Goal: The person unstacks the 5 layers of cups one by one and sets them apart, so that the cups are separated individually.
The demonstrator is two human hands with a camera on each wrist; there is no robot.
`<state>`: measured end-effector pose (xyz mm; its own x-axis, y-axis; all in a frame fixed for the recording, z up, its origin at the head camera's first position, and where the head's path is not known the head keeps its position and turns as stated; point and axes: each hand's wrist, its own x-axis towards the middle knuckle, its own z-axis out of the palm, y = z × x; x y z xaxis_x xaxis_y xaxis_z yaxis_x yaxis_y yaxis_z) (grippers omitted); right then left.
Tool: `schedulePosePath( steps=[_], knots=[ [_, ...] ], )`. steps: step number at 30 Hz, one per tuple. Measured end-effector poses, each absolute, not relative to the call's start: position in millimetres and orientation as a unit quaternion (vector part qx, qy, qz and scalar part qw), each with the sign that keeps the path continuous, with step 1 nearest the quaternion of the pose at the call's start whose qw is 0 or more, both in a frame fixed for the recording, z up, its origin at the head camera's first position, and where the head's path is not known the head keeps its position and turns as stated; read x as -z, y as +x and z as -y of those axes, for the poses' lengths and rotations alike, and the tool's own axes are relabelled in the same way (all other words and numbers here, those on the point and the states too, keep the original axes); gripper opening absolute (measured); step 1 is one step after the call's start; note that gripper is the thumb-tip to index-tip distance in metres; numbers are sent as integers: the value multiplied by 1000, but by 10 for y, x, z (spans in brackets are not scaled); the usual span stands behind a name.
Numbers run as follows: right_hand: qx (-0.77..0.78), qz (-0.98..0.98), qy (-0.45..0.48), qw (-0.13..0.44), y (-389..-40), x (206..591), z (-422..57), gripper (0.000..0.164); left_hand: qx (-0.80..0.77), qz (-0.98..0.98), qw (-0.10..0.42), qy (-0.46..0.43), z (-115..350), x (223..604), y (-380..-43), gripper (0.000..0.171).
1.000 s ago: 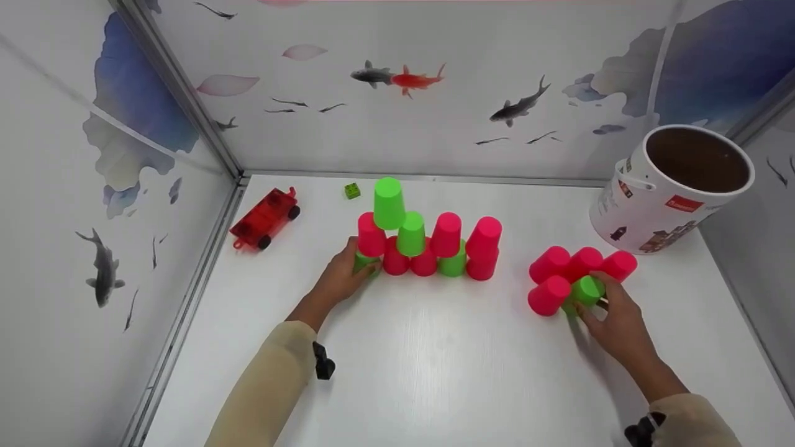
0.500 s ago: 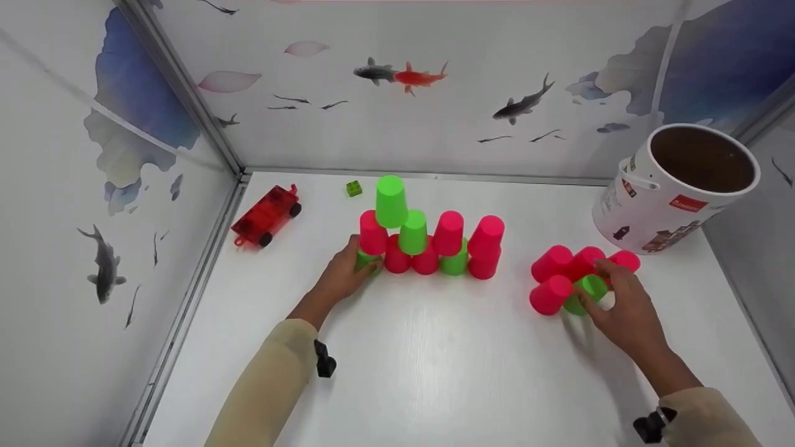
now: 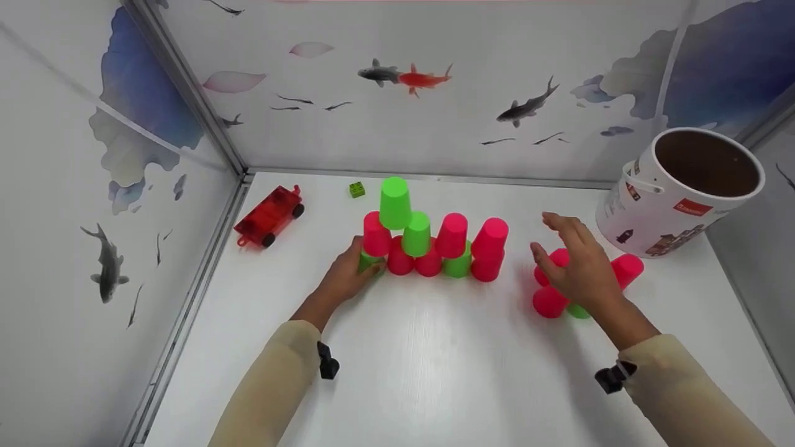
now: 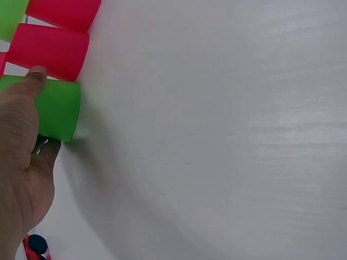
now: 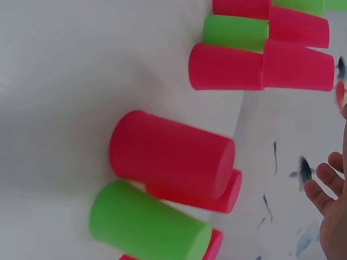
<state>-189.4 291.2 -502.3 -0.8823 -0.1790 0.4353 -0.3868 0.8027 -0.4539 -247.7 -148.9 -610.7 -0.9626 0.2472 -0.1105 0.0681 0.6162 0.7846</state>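
My left hand [image 3: 345,273] holds the green cup [image 4: 60,111] at the left end of the stack's bottom row, thumb on one side and fingers on the other. Upside-down pink and green cups form that stack: a bottom row, a second row on it, and one green cup [image 3: 395,203] on top at the left. To the right, my right hand [image 3: 576,257] is raised over loose cups, fingers spread and holding nothing. Beneath it stand a pink cup [image 5: 171,154], a green cup [image 5: 146,225] and several other pink ones, partly hidden by the hand in the head view.
A white bucket [image 3: 661,214] stands at the back right. A red toy car [image 3: 271,215] and a small green toy block [image 3: 356,189] lie at the back left. Walls printed with fish bound the white table [image 3: 435,372] at the back and sides.
The right hand has left the green cup among the loose ones, rising up and to the left with its fingers spreading. The left hand keeps its place on the stack.
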Motion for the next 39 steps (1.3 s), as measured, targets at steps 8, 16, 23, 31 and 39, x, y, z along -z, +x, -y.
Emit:
schedulePosePath(
  steps=[8,16,23,31,39],
  knots=[
    [-279,918,222,173,-2157,4787,-2261,76,-423,-896,106,86,1481,6109,-2465,56],
    [-288,915,257,118,-2311,4619,-1686,79,-421,-896,107,90,1486,6099,-2485,54],
    [-302,907,275,104,-2428,4624,-1305,82,-426,-894,122,68,1445,6122,-2461,57],
    [-322,905,266,76,-2523,4590,-960,89,-420,-897,120,63,1444,6154,-2461,60],
    [-326,913,242,38,-2592,4554,-809,92,-425,-895,118,64,1466,6094,-2482,59]
  ],
)
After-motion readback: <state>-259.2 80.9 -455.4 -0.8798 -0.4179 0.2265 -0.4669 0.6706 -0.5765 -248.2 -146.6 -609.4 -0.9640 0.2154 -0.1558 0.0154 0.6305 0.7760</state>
